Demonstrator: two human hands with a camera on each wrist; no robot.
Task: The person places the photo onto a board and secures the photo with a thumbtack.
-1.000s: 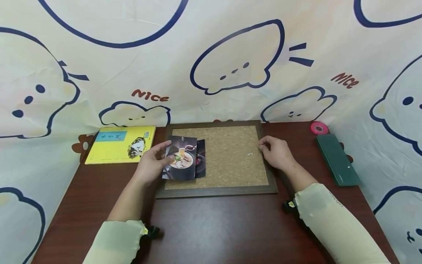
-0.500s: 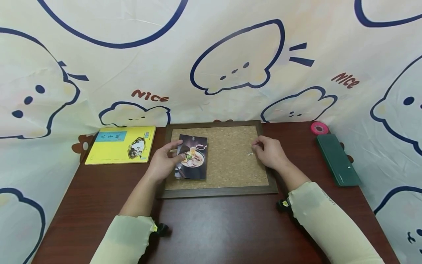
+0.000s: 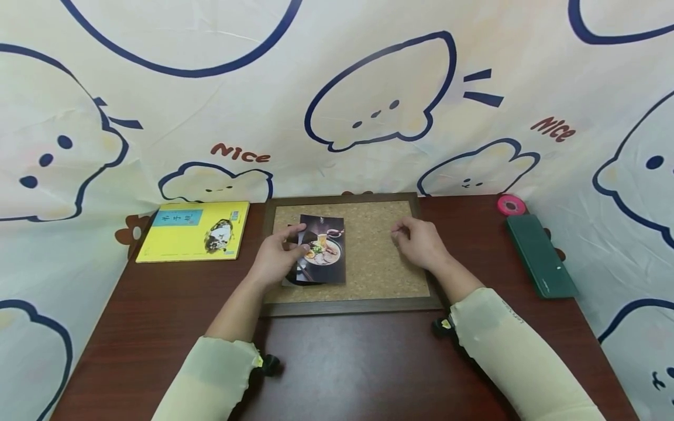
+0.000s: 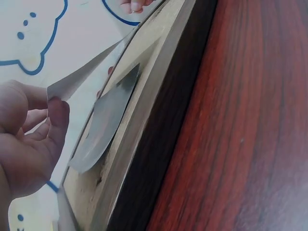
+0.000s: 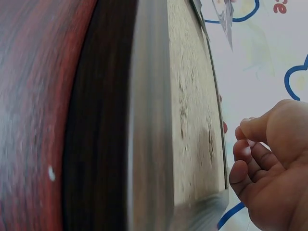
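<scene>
A framed cork board (image 3: 371,257) lies at the back of the table. My left hand (image 3: 274,257) pinches the left edge of a photo (image 3: 326,269) of a noodle bowl, thumb on its face. In the left wrist view this photo slants above the board, and a second, curled photo (image 4: 106,120) lies on the cork below it. My right hand (image 3: 418,242) hovers over the board's right part, thumb and forefinger pinched together. A tiny pale pushpin (image 4: 133,10) shows at those fingertips in the left wrist view.
To the left of the board lies a yellow book (image 3: 184,240). A dark green box (image 3: 539,254) and a pink roll of tape (image 3: 511,204) stand at the right. Printed cloth (image 3: 295,117) encloses the table (image 3: 337,362) at back and sides.
My left hand has carried the noodle photo to the right, across the other photo. My right hand has moved left over the board, fingers still pinched, now covering the small clear pieces seen there earlier.
</scene>
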